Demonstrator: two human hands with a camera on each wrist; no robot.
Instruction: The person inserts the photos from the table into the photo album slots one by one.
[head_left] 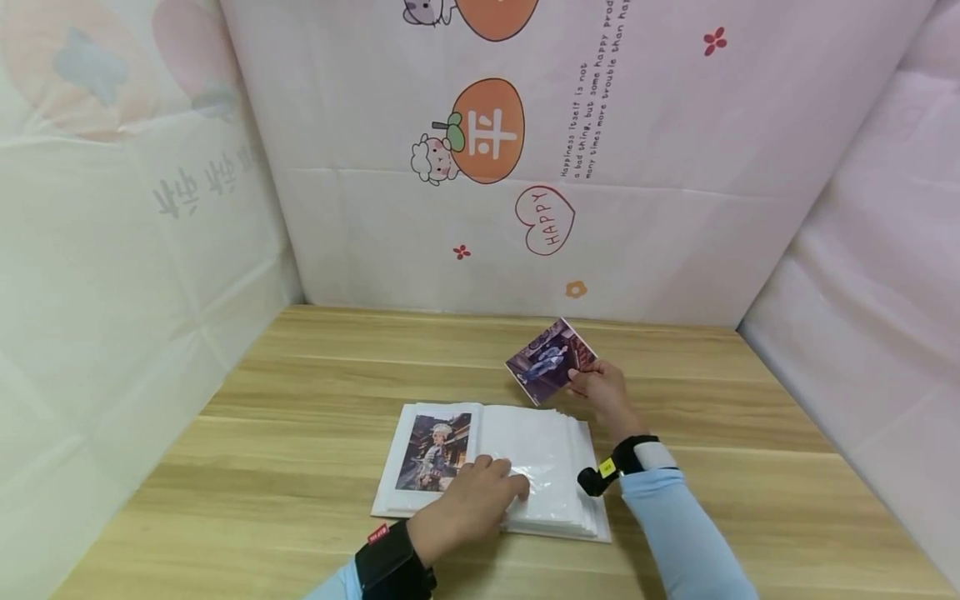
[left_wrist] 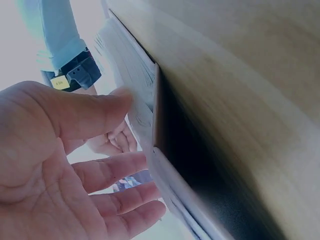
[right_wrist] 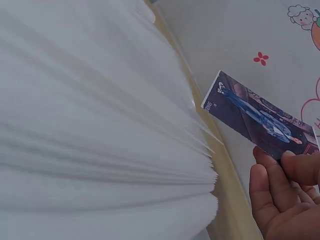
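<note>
An open photo album point(head_left: 532, 433) lies on the table with clear-sleeved white pages. Its left page carries a photo point(head_left: 433, 450) of a figure in a pale hat; the right page shows a blank sleeve. My left hand point(head_left: 480, 492) rests over the album's middle, fingers spread and touching the pages, as the left wrist view also shows with the hand point(left_wrist: 95, 170) at the page edges. Above the album's top right corner, my right hand point(head_left: 603, 392) pinches a photo print point(head_left: 547, 362) by its lower right corner. The print point(right_wrist: 265, 120) shows a figure in blue on a dark background.
The album stands on a wood-grain table point(head_left: 285, 467). White cloth walls with cartoon prints point(head_left: 487, 131) close in the back and both sides. Many page edges point(right_wrist: 210, 170) fan out at the album's right side.
</note>
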